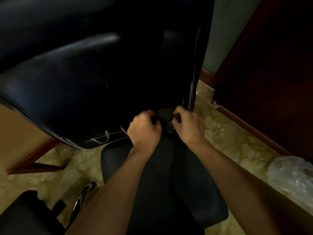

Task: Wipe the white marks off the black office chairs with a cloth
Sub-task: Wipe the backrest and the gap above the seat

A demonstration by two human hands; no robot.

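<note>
We grip a dark cloth (pixel 166 116) with both fists, left hand (pixel 145 128) and right hand (pixel 188 125) pinching its ends, low against the black chair (pixel 101 73). White marks (pixel 101 139) streak its lower edge, just left.

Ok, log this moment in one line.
both hands: left hand, right hand grip dark cloth | chair marks unwiped

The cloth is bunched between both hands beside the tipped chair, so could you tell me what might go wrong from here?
1. The dark cloth, gripped by the left hand and right hand, is crumpled; it may wipe poorly.
2. The white marks sit low on the black chair, left of the cloth, and could be missed in the dim light.
</note>
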